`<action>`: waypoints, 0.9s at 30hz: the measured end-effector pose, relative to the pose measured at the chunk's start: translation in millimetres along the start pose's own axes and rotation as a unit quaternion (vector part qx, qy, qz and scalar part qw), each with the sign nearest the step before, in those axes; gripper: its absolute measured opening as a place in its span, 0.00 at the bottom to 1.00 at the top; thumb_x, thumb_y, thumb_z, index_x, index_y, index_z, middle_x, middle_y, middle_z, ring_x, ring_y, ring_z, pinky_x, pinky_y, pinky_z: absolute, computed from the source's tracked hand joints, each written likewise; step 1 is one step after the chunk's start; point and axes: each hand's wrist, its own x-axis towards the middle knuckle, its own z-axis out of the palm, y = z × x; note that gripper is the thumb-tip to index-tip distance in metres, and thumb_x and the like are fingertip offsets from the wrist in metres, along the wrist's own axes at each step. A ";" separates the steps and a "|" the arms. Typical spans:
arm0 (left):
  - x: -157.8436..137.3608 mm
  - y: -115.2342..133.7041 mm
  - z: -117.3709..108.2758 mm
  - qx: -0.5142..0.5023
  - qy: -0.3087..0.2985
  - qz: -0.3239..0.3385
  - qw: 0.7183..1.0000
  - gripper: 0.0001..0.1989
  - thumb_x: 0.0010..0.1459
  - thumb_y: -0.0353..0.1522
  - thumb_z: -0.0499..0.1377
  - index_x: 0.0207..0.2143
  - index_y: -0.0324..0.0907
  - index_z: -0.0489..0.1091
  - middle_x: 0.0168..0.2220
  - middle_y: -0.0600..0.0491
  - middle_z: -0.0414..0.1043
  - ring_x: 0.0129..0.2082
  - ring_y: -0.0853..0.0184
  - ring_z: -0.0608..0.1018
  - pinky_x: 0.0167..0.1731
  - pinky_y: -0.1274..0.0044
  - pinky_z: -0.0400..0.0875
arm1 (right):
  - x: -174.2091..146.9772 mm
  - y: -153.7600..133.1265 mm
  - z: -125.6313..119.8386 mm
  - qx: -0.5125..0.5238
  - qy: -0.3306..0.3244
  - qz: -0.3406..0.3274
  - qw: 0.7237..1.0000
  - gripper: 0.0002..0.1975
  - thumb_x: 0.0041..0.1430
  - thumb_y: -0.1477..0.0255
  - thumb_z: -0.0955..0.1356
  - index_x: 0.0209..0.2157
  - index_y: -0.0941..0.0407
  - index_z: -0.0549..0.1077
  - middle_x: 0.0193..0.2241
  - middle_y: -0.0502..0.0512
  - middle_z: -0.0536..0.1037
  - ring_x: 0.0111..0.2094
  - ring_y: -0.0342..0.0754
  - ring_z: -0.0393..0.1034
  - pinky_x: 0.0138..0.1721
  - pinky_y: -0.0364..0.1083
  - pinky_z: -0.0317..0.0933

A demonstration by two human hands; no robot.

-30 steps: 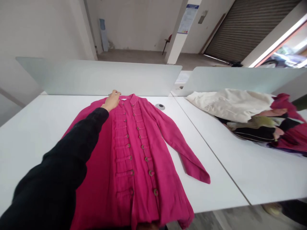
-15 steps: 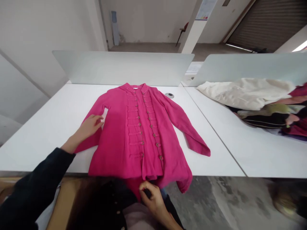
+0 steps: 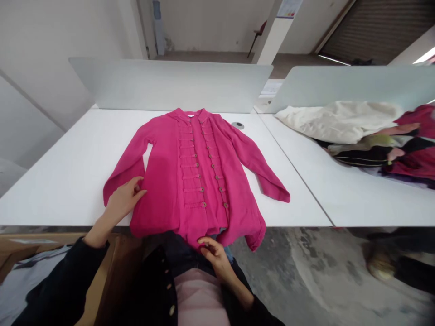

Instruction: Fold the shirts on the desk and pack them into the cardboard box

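A bright pink long-sleeved button-front shirt (image 3: 159, 181) lies on the white table, collar away from me and its front parted. Small brown buttons run down both front edges, and the lower hem hangs over the near edge. At the shirt's left side edge, beside the left sleeve, my left hand (image 3: 124, 199) has its thumb and curled fingers closed on the fabric. My right hand (image 3: 217, 260) pinches the bottom hem of the left front panel, just off the table's near edge.
White and dark clothes (image 3: 343, 122) are heaped on the right-hand table (image 3: 367, 203). Frosted dividers (image 3: 183, 86) stand along the back. An open cardboard box (image 3: 102, 290) with light cloth in it is below left. A person's foot (image 3: 382, 265) shows on the floor at right.
My left hand has come down slightly to the shirt's side edge. My right hand has lifted the front hem up towards the table edge. The camera view has tilted down.
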 end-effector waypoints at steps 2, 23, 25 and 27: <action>3.0 -1.8 2.9 0.006 -0.012 0.009 1.000 0.23 0.59 0.41 0.50 0.55 0.43 0.62 0.37 0.49 0.74 0.40 0.56 0.77 0.36 0.69 0.68 | 2.2 -0.7 -0.8 -0.045 -0.006 -0.026 0.999 0.12 0.51 0.65 0.68 0.35 0.56 0.76 0.26 0.52 0.74 0.27 0.44 0.65 0.29 0.42 0.61; 76.6 154.2 25.3 -0.319 -0.167 0.139 0.923 0.17 0.53 0.34 0.61 0.47 0.42 0.70 0.49 0.43 0.73 0.49 0.57 0.75 0.52 0.65 0.67 | -15.1 -51.9 -56.0 -0.334 0.236 -0.155 0.899 0.15 0.56 0.58 0.69 0.32 0.57 0.76 0.29 0.58 0.80 0.31 0.50 0.76 0.35 0.44 0.67; 98.5 168.6 36.3 -0.454 -0.214 0.064 0.863 0.18 0.52 0.30 0.63 0.47 0.41 0.68 0.45 0.44 0.73 0.45 0.61 0.77 0.50 0.67 0.68 | -5.5 -52.7 -54.6 -0.378 0.235 -0.134 0.885 0.18 0.56 0.56 0.68 0.28 0.58 0.76 0.26 0.58 0.79 0.28 0.50 0.75 0.30 0.43 0.63; 118.2 177.4 45.6 -0.556 -0.231 0.001 0.799 0.19 0.51 0.28 0.64 0.46 0.41 0.67 0.43 0.46 0.73 0.42 0.65 0.77 0.51 0.68 0.68 | 3.5 -50.8 -53.8 -0.413 0.255 -0.115 0.867 0.20 0.57 0.56 0.66 0.23 0.58 0.74 0.21 0.57 0.77 0.22 0.48 0.72 0.25 0.42 0.59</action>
